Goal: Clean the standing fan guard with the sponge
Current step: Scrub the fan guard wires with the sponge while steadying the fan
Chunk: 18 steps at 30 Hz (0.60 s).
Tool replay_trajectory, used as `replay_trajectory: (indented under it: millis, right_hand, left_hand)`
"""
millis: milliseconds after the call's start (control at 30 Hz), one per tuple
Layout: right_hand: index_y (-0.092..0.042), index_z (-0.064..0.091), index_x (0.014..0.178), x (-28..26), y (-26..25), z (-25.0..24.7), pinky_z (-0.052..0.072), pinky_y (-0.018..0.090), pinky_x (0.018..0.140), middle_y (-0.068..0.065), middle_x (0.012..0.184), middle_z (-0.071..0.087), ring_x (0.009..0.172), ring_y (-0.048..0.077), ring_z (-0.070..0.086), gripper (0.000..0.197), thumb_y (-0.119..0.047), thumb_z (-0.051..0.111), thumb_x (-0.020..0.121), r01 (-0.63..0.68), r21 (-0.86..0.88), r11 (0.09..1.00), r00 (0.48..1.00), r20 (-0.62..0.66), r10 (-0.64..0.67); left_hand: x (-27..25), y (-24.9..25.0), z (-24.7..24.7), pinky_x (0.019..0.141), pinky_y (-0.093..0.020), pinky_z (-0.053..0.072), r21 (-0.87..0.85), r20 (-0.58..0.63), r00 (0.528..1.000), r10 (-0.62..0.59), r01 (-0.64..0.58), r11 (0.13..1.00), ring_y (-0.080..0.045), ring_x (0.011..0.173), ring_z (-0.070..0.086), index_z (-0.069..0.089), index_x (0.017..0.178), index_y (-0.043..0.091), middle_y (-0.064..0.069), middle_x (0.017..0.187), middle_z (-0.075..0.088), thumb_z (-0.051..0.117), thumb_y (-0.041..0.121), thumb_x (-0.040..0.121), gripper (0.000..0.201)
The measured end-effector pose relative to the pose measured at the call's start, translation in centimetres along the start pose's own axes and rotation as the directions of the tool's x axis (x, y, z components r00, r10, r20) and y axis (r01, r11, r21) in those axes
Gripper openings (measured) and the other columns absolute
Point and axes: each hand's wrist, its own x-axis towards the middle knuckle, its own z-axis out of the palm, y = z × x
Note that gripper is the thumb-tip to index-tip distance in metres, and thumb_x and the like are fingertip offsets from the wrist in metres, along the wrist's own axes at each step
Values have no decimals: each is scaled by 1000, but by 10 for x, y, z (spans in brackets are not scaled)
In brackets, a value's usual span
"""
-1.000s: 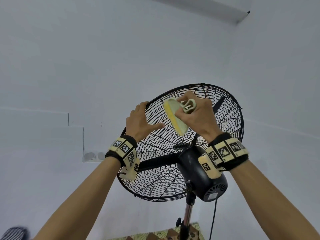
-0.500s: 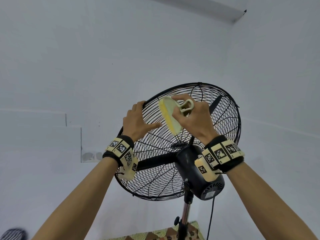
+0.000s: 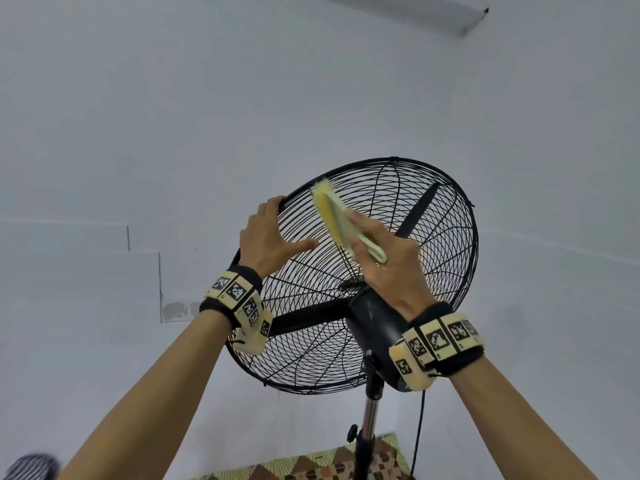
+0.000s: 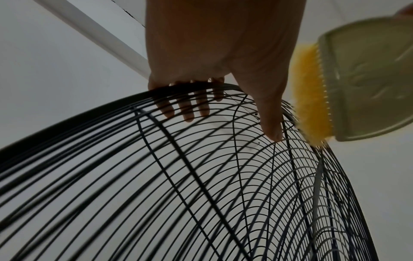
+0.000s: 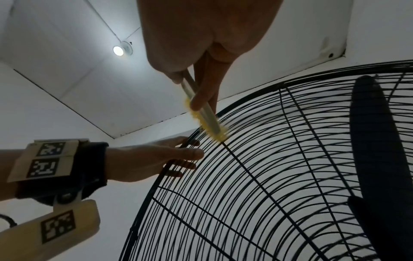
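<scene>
- A black wire fan guard (image 3: 408,216) on a standing fan fills the middle of the head view, seen from behind, tilted back, with the motor housing (image 3: 375,327) below centre.
- The right hand (image 3: 388,261) grips the sponge (image 3: 337,216), a pale green plastic holder with a yellow scrubbing face, fingers curled round its handle end.
- The sponge's long axis runs from the hand up and to the left, toward the rim; its yellow face touches the wires near the upper-left rim.
- The left hand (image 3: 268,237) holds the rim just left of the sponge, fingers hooked over the edge to the far side, thumb lying flat across the wires.
- The right hand is the nearer one to the uncleaned wires; judging from this, the stroke runs along the spokes between rim and hub.
- The left thumb lies just beside the sponge, so a leftward stroke could meet it.
</scene>
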Motion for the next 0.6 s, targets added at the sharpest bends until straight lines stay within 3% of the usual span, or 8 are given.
replay_trajectory:
  millis: [67,133,200,267,367,433,533,600]
  right_hand:
    - [-22,51,151,-8,7,7,49,2,57,2,105,73,59,4,63,51,-15,65,102,15,-87,996,997,76,-9]
    - [-22,49,152,-26,16,11,47,3,54,2,91,73,51,8,58,55,-11,66,100,-44,-170,984,992,111,63]
    - [-23,50,150,-43,21,14,53,14,50,6,80,72,47,10,56,53,-12,64,100,-122,-235,964,982,113,151]
    - [-20,52,149,-48,17,15,57,27,48,7,77,72,47,11,56,49,-14,63,101,-111,-257,960,988,76,134]
    - [-19,48,151,-37,1,20,61,22,61,14,99,77,59,6,63,48,-22,57,104,-4,-228,974,999,-38,-5]
    - [-18,47,152,-35,-1,25,62,26,67,16,112,76,68,14,70,49,-22,56,104,-3,-241,971,998,-60,-12]
    - [-15,54,148,-56,4,32,51,13,71,14,97,77,63,6,59,53,-8,67,98,-124,-279,952,992,-23,122]
    - [-15,58,144,-69,4,33,51,15,71,12,84,76,60,6,51,49,-5,68,97,-222,-296,929,972,11,235]
  left_hand:
    - [0,-2,0,101,-52,49,3,-2,1000,2,-2,1000,-24,126,54,40,149,26,1,143,54,86,71,65,105]
    - [0,-5,-1,100,-53,50,6,-3,1000,2,-2,1000,-25,125,55,40,148,25,1,141,55,85,73,64,107]
    - [0,-6,-2,100,-53,50,10,-4,1000,-7,7,1000,-25,125,55,40,148,24,0,141,55,84,74,64,108]
    - [0,-4,-2,100,-53,50,13,-1,1000,-9,9,1000,-25,125,55,40,148,24,-1,141,55,85,73,64,108]
    - [0,0,-2,100,-53,50,11,-5,1000,4,-4,1000,-25,124,55,40,148,24,-1,140,55,86,71,65,106]
    - [-1,0,-1,100,-54,49,7,-7,1000,6,-6,1000,-25,124,55,40,148,24,0,141,55,86,71,65,105]
    - [-2,-1,-3,102,-56,49,5,4,1000,-12,12,1000,-26,126,55,40,148,23,-2,141,55,85,72,64,107]
    - [-2,-3,-5,102,-57,48,5,7,1000,-23,23,1000,-27,126,54,39,149,22,-3,142,55,84,73,64,108]
